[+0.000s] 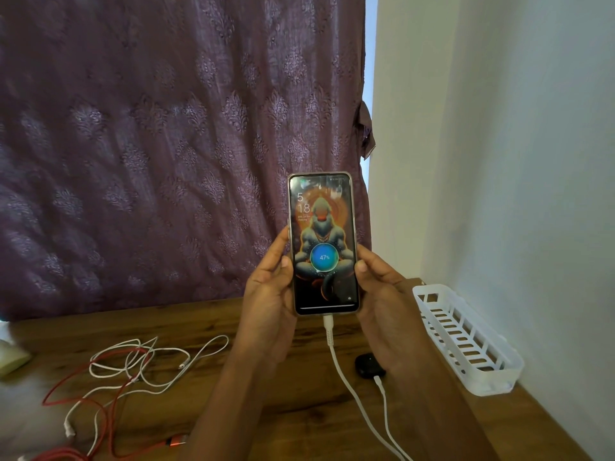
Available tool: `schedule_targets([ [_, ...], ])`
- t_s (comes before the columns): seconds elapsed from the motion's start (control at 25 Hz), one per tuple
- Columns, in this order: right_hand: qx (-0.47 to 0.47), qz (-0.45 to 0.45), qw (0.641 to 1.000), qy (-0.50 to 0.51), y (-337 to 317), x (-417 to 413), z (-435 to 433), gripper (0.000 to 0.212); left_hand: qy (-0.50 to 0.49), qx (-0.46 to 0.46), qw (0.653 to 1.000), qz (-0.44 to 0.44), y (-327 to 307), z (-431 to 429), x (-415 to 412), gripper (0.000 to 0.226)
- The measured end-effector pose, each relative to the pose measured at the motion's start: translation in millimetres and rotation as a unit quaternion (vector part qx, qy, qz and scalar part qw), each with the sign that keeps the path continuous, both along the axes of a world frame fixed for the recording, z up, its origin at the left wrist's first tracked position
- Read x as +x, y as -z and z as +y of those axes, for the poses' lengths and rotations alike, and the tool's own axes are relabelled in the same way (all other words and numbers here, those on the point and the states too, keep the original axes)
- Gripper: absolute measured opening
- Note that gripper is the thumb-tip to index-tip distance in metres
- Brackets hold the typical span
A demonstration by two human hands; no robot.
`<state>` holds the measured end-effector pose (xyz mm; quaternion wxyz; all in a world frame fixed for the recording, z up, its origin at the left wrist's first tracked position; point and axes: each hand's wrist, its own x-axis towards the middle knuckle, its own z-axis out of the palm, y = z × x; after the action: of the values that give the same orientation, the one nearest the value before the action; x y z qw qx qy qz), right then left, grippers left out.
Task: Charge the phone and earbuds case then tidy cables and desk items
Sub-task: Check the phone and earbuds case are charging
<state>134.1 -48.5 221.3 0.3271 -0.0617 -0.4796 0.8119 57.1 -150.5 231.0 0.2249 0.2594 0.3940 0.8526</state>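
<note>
Sprawling left of held phone (322,244): tangled cables (143,353); earbuds case (364,362), basket (489,382) right

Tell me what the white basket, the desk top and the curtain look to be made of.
The white basket: likely moulded plastic, matt, slotted walls. The desk top: wood or wood-look laminate, brown grain lines, slight sheen. The curtain: woven fabric, purple, with folds and a repeated leaf-like motif.
</note>
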Motion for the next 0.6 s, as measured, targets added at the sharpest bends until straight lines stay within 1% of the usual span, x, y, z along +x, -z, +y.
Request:
schedule_targets([
  [0.6,-0.017,0.001,1.000,-0.016,4.5,1.4,2.1,0.028,-0.004,-0.009,1.000,-0.012,4.4,-0.3,1.6,0.040],
])
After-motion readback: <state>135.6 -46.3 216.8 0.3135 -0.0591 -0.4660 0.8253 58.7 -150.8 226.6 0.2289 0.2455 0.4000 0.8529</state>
